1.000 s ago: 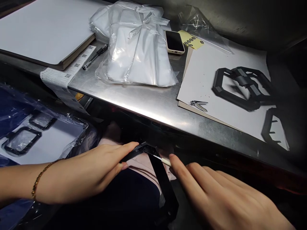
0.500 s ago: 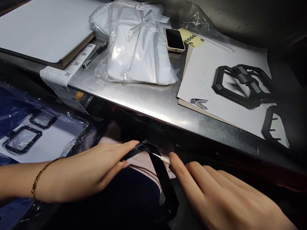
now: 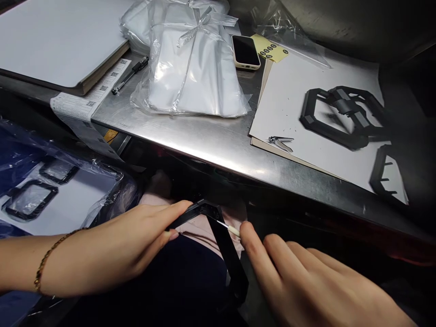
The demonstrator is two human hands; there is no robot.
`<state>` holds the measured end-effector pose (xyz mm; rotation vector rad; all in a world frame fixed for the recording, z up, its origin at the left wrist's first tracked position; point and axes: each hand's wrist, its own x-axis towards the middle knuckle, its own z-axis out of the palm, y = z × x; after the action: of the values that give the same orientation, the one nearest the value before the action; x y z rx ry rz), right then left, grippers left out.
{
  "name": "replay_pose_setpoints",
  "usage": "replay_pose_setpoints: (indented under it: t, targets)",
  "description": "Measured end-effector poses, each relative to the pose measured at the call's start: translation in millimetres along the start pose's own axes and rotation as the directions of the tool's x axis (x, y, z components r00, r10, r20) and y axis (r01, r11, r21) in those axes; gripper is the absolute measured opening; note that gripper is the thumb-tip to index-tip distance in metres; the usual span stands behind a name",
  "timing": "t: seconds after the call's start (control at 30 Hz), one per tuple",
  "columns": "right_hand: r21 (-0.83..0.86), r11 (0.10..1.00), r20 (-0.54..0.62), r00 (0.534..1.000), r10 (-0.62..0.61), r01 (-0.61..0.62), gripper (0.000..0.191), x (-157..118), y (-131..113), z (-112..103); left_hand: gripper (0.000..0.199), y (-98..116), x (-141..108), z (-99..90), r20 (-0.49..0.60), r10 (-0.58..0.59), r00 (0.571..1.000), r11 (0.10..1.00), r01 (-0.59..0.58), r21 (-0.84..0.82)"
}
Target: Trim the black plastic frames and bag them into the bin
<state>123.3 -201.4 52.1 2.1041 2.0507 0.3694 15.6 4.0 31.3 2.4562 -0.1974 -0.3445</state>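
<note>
My left hand (image 3: 122, 245) grips a black plastic frame (image 3: 225, 247) by its upper left edge, below the front edge of the metal table (image 3: 211, 145), over my lap. My right hand (image 3: 313, 286) holds a thin white stick (image 3: 229, 228), its tip touching the frame's inner edge near the top corner. A gold bracelet sits on my left wrist.
On the table lie a white sheet (image 3: 293, 109) with more black frames (image 3: 335, 116), a small nail clipper (image 3: 281, 142), a phone (image 3: 245, 51), plastic-wrapped white bags (image 3: 194, 63), a pen (image 3: 130, 74) and a board (image 3: 57, 41). A blue plastic-lined bin (image 3: 41, 190) with frames sits left.
The view has shifted slightly. My hands and the frame stay almost in place, the stick tip moving a little down along the frame edge.
</note>
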Motion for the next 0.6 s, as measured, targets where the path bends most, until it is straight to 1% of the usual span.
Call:
replay_pose_setpoints:
  t: [0.07, 0.13, 0.23, 0.3, 0.33, 0.4, 0.43, 0.5, 0.53, 0.6]
  targets:
    - [0.068, 0.997, 0.005, 0.999, 0.038, -0.038, 0.038, -1, 2, 3, 0.050, -1, 0, -0.3, -0.003, -0.004, 1.000, 1.000, 0.004, 0.005]
    - [0.170, 0.978, 0.056, 0.992, 0.110, -0.118, 0.040, -5, 2, 6, 0.050, -2, 0, -1.0, -0.011, -0.004, 1.000, 1.000, 0.004, 0.003]
    - [0.368, 0.900, 0.080, 0.972, 0.222, -0.235, 0.031, -11, 3, 9, 0.051, -3, 0, -2.4, -0.019, -0.002, 1.000, 1.000, 0.002, -0.023]
    - [0.430, 0.844, 0.050, 0.942, 0.332, -0.321, 0.023, -13, 11, 15, 0.050, -4, 1, -2.5, -0.007, -0.014, 1.000, 0.998, 0.014, -0.064]
    - [0.411, 0.836, 0.016, 0.920, 0.391, -0.363, 0.022, -14, 18, 20, 0.048, -5, 1, -2.4, 0.008, -0.030, 1.000, 0.996, 0.031, -0.085]
    - [0.248, 0.844, -0.088, 0.856, 0.509, -0.476, 0.025, -15, 38, 38, 0.045, -6, 2, -1.9, 0.051, -0.077, 0.996, 0.990, 0.083, -0.116]
    - [0.144, 0.837, -0.140, 0.827, 0.545, -0.527, 0.027, -16, 50, 49, 0.043, -6, 3, -1.7, 0.071, -0.102, 0.992, 0.986, 0.110, -0.123]
    - [-0.008, 0.796, -0.180, 0.784, 0.594, -0.605, 0.030, -17, 74, 72, 0.043, -6, 3, -1.7, 0.104, -0.147, 0.984, 0.979, 0.160, -0.127]
    - [-0.050, 0.776, -0.181, 0.769, 0.613, -0.629, 0.030, -17, 84, 82, 0.043, -6, 4, -1.8, 0.114, -0.164, 0.980, 0.976, 0.178, -0.128]
    - [-0.044, 0.770, -0.187, 0.762, 0.620, -0.637, 0.029, -15, 94, 93, 0.043, -5, 5, -1.7, 0.120, -0.191, 0.974, 0.969, 0.206, -0.134]
